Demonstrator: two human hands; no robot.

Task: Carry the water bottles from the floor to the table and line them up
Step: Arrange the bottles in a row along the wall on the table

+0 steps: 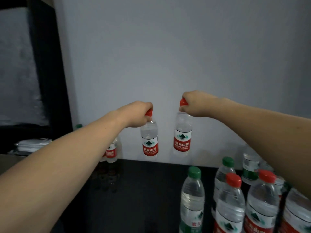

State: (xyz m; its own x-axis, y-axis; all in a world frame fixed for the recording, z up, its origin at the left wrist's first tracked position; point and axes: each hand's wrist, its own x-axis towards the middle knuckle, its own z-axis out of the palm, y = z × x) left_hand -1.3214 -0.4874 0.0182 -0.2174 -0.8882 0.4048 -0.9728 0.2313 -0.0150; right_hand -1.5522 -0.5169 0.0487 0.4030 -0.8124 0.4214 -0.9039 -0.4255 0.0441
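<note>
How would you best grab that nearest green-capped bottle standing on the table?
Take the green-capped bottle by its neck just under the cap, coming from above. It stands upright with other bottles close on its right, so only the top is free.

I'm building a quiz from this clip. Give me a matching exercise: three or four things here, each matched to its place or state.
1. left hand
2. green-capped bottle
3. folded white cloth
4. right hand

A. lies at the far left
B. stands on the dark table
C. holds the higher red-capped bottle
D. holds the lower red-capped bottle

Pairs: 1-D, 2-B, 3-A, 4-C
</note>
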